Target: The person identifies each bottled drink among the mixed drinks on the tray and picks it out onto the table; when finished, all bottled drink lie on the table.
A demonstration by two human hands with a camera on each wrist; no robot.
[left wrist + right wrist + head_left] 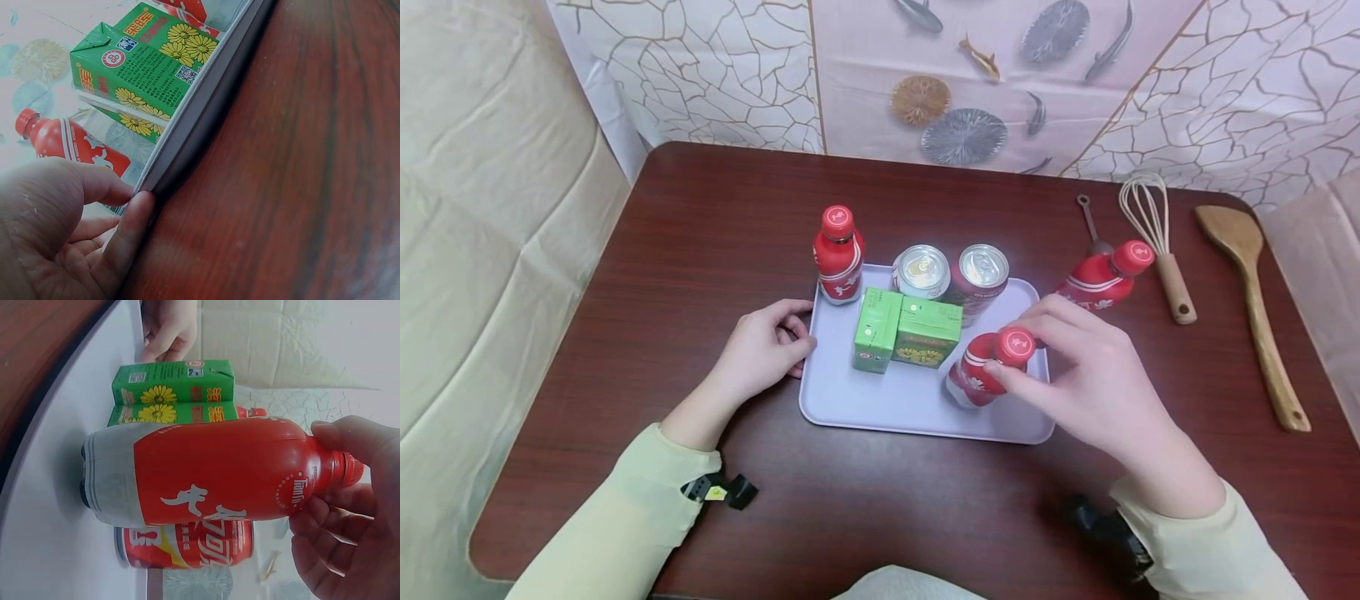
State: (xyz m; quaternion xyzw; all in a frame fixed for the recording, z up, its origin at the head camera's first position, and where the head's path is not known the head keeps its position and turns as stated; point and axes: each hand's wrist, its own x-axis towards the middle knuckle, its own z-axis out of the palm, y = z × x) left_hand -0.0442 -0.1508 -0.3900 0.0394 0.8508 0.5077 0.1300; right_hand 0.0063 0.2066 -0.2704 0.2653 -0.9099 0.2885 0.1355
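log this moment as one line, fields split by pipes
left hand: grips tray edge | right hand: holds red bottle near neck | on tray: two green cartons, two cans

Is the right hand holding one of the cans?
No, the right hand grips a red bottle near its cap.
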